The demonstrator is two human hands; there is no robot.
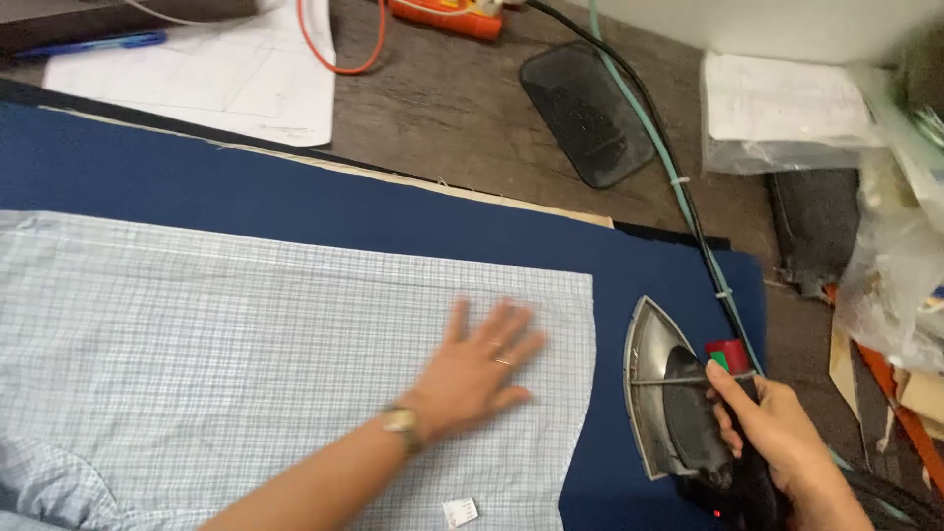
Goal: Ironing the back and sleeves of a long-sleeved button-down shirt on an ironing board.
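Checked pale-blue fabric (246, 364) lies nearest, cut off at the frame's left and bottom edges, over a navy pad (295, 202). On the fabric's right part the left hand (477, 369) rests flat, fingers spread, grasping nothing. Below that hand sits a small white tag (459, 511), its print unreadable. Right of the fabric, the right hand (777, 433) grips the iron (674, 403), partly hiding its handle.

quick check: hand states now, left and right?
Left hand: open, flat on the checked fabric.
Right hand: closed around the iron handle.
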